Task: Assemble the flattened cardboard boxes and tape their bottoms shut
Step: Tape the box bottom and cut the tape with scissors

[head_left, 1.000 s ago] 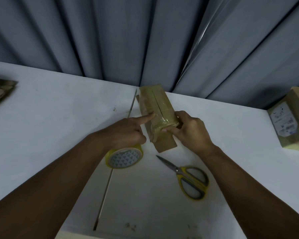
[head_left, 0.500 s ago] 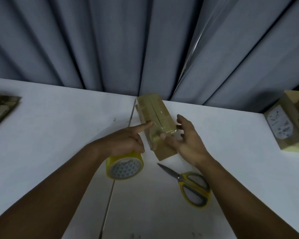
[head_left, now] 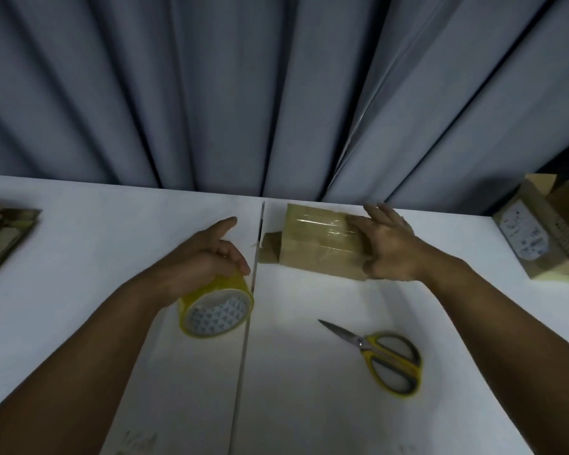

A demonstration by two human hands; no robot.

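A moment before, the small box [head_left: 319, 244] pointed away, with a forefinger of the left hand [head_left: 204, 254] pressing its tape down. Now it had been swung round to lie left-right at the far middle of the table [head_left: 79, 257], and that finger had lifted clear. The left hand's other fingers curled round the yellow tape roll [head_left: 216, 310]. The right hand [head_left: 395, 247] lay spread on the box's right end, fingers straight, clamping nothing. Glossy tape ran along the top seam — probably finished — and a loose flap jutted left.
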